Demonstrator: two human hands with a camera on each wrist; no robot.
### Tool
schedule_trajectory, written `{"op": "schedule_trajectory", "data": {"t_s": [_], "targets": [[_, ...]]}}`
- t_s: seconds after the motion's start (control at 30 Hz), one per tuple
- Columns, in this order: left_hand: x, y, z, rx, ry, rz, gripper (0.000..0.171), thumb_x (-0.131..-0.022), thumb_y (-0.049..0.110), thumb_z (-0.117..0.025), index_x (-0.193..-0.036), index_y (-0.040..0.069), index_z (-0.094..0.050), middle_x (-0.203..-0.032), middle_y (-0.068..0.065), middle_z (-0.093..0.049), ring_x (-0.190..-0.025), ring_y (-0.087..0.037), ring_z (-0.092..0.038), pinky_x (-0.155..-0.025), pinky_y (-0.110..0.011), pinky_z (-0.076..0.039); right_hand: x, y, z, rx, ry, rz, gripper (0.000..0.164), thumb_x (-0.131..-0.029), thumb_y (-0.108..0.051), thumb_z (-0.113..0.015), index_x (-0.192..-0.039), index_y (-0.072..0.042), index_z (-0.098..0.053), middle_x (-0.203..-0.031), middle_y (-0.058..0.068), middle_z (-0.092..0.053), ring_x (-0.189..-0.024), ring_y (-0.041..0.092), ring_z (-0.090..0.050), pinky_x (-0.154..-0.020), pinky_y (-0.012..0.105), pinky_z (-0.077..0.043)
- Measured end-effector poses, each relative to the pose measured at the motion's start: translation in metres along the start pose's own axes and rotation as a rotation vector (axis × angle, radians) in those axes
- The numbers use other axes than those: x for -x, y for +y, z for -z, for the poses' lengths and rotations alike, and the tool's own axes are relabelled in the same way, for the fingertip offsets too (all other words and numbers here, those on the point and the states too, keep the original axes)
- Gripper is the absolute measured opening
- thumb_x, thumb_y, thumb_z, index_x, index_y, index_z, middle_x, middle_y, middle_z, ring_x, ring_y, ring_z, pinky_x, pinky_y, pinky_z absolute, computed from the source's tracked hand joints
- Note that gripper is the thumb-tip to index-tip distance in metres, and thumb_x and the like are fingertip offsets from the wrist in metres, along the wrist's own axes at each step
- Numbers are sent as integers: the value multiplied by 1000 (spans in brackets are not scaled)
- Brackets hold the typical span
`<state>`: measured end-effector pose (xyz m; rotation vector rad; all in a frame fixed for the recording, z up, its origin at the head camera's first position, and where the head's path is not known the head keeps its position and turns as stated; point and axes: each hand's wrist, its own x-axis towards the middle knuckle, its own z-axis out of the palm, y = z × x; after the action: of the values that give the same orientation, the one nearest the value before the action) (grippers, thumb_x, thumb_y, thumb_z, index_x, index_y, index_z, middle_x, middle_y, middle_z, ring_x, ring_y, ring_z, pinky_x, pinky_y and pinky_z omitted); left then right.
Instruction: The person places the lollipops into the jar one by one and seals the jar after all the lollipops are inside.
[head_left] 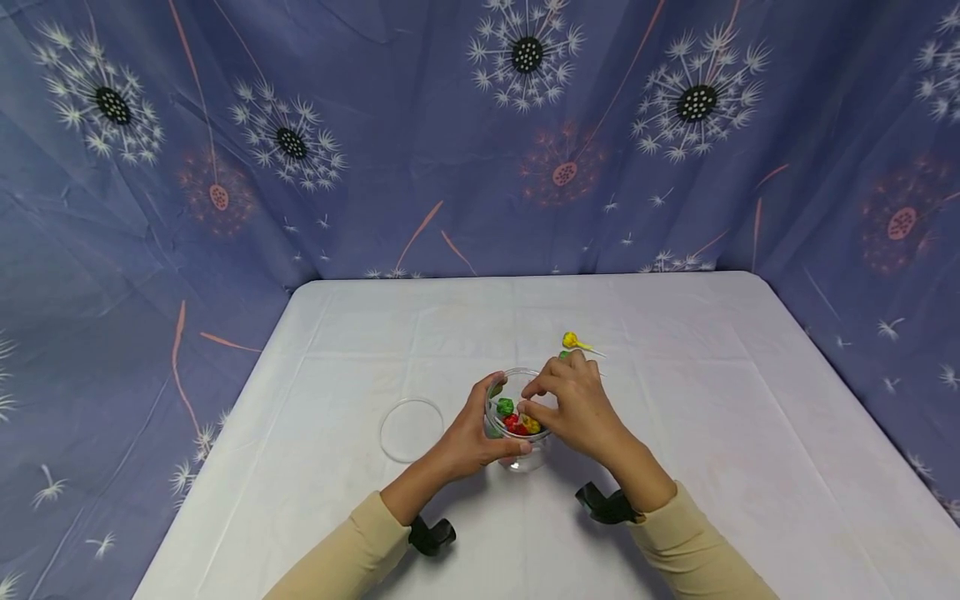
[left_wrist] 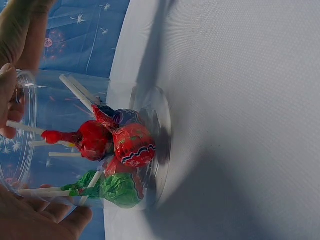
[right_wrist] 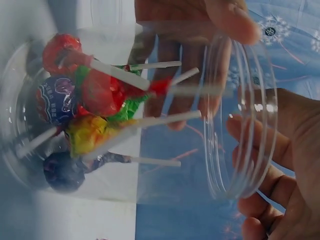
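Observation:
My left hand (head_left: 474, 433) grips a clear plastic jar (left_wrist: 161, 150) by its side, tilting the mouth toward the right hand. Inside are several wrapped lollipops with white sticks: a green lollipop (left_wrist: 121, 190), a yellow lollipop (right_wrist: 90, 135), blue ones and red ones. Over the jar's mouth, my right hand (head_left: 576, 408) has loosely bent fingers and a small gap between thumb and forefinger. A red lollipop (right_wrist: 102, 92) lies atop the others, its blurred stick reaching up close to the right fingertips. Behind the jar, the left fingers (right_wrist: 187, 85) show through the clear wall.
A clear round lid (head_left: 411, 400) lies on the white table left of the jar. Beyond the right hand lie a yellow lollipop (head_left: 571, 340) and a partly hidden green lollipop (head_left: 564, 354). A blue dandelion-print curtain (head_left: 420, 150) surrounds the table's back and sides.

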<state>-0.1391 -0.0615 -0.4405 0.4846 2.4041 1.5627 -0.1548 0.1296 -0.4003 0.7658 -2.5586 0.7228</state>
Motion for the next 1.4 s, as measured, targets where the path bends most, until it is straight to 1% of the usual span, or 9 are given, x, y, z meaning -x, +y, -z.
{"op": "schedule_trajectory", "data": {"t_s": [0.17,0.27,0.43,0.6,0.73,0.87,1.03,1.2,1.4], "targets": [[0,0,0,-4,4,2,97,-75,37,-79,-147,25,-16,-153,-1,-27,-129,-25,-43,-107,-46,-38,-3,8,7,-82,75,-6,12,-74,-24,-80,-81,-16,-73,-77,-1,-59,-80,15,-39,-77,37,-28],[0,-1,0,2,6,-5,97,-75,36,-79,-148,24,-16,-153,-2,-28,-129,-26,-43,-107,-47,-37,-5,16,12,-108,115,-41,10,-77,-23,-78,-82,-15,-73,-77,0,-58,-80,14,-37,-77,36,-27],[0,0,0,-5,11,-5,97,-74,35,-80,-147,25,-17,-153,-1,-28,-134,-26,-38,-111,-48,-32,-6,31,19,-157,148,-161,9,-79,-21,-76,-84,-14,-73,-81,-1,-61,-83,14,-38,-75,34,-28],[0,1,0,-13,15,-3,97,-74,35,-80,-147,25,-17,-153,-2,-28,-139,-28,-33,-114,-50,-27,-5,52,20,-227,165,-296,11,-82,-21,-73,-89,-12,-73,-85,3,-62,-84,16,-38,-72,32,-29],[0,0,0,-13,17,-4,97,-74,36,-80,-147,25,-18,-153,-1,-28,-140,-28,-31,-114,-51,-26,-2,71,15,-256,162,-379,15,-85,-24,-70,-93,-12,-72,-87,6,-61,-86,20,-40,-74,32,-30],[0,-1,-1,-9,13,-6,96,-74,36,-79,-147,26,-18,-153,0,-28,-140,-27,-31,-114,-51,-26,2,88,6,-246,155,-447,19,-87,-25,-68,-96,-9,-71,-90,9,-62,-88,25,-43,-76,32,-32],[0,-3,-1,-6,11,-8,95,-75,36,-79,-147,27,-18,-153,1,-28,-140,-29,-31,-114,-51,-27,6,103,-4,-246,144,-518,22,-87,-24,-68,-101,-7,-71,-95,12,-63,-91,28,-46,-78,32,-33],[-1,-4,-1,-3,11,-6,95,-74,36,-79,-147,28,-18,-153,2,-28,-140,-29,-31,-114,-51,-26,8,117,-12,-238,94,-582,26,-87,-25,-67,-107,-8,-69,-100,13,-62,-95,30,-48,-77,33,-34],[-1,-5,-2,1,5,-3,95,-75,35,-79,-147,28,-18,-153,2,-28,-139,-28,-32,-113,-50,-28,7,131,-19,-225,15,-610,30,-88,-24,-65,-111,-5,-67,-102,16,-62,-96,32,-52,-75,33,-38]]}}
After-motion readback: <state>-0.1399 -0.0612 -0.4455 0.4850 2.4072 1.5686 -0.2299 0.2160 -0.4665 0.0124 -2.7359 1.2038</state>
